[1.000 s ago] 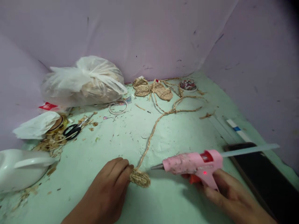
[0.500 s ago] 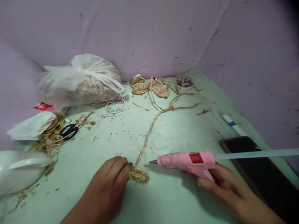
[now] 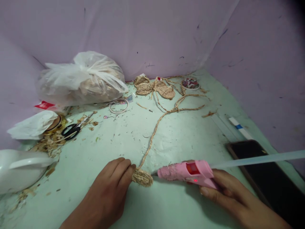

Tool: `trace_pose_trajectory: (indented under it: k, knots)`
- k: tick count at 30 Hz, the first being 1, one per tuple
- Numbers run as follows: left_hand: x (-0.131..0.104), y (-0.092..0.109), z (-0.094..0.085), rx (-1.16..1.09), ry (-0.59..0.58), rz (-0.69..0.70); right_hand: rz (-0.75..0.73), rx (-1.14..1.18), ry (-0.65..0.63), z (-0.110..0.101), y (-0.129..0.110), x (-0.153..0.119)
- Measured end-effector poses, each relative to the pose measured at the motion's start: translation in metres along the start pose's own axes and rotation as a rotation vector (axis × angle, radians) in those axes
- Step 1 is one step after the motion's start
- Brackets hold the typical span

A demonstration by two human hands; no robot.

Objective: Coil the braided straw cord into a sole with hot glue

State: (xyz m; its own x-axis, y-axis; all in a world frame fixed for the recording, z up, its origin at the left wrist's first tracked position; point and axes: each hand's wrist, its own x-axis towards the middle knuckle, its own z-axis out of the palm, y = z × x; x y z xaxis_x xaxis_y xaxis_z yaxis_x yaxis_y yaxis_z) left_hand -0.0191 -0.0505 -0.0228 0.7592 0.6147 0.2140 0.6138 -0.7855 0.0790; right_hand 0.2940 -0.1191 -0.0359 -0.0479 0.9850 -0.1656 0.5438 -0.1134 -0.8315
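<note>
My left hand [image 3: 111,187] pinches one end of a small oval coil of braided straw cord [image 3: 143,178], low on the table. From that coil a long braided cord [image 3: 154,130] runs away from me and splits into strands farther back. My right hand [image 3: 228,194] is wrapped round a pink glue gun [image 3: 186,171] with a red window and a lit red light. Its metal nozzle is at the right end of the coil, touching it or very close. A long clear glue stick [image 3: 259,160] sticks out of the gun's back.
Beyond stand small woven straw shapes [image 3: 164,89] and a dish of beads [image 3: 190,83]. At left are a tied plastic bag [image 3: 83,79], tape roll [image 3: 118,106], black-handled scissors [image 3: 71,131], straw scraps and a white jug [image 3: 21,173]. A phone [image 3: 264,171] lies at right.
The glue gun has moved left and slightly down, bringing its nozzle from a short gap away up to the coil's right end. My left hand keeps its hold on the coil.
</note>
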Motion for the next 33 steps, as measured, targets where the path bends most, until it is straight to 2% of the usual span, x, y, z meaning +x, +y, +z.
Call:
trace_pose_trajectory:
  k: [3,9,16,33]
  knots:
    - [0.001,0.001,0.0,0.022,0.02,0.003,0.013,-0.014,-0.068,-0.002,0.001,0.0]
    - [0.002,0.002,0.001,0.017,0.046,0.015,0.005,0.016,-0.018,0.002,-0.007,0.002]
    - [0.004,0.002,-0.001,0.01,0.045,0.014,-0.005,0.07,-0.062,0.001,-0.02,0.007]
    - [0.001,0.004,0.003,0.024,0.026,0.005,-0.034,0.085,-0.136,0.01,-0.026,0.012]
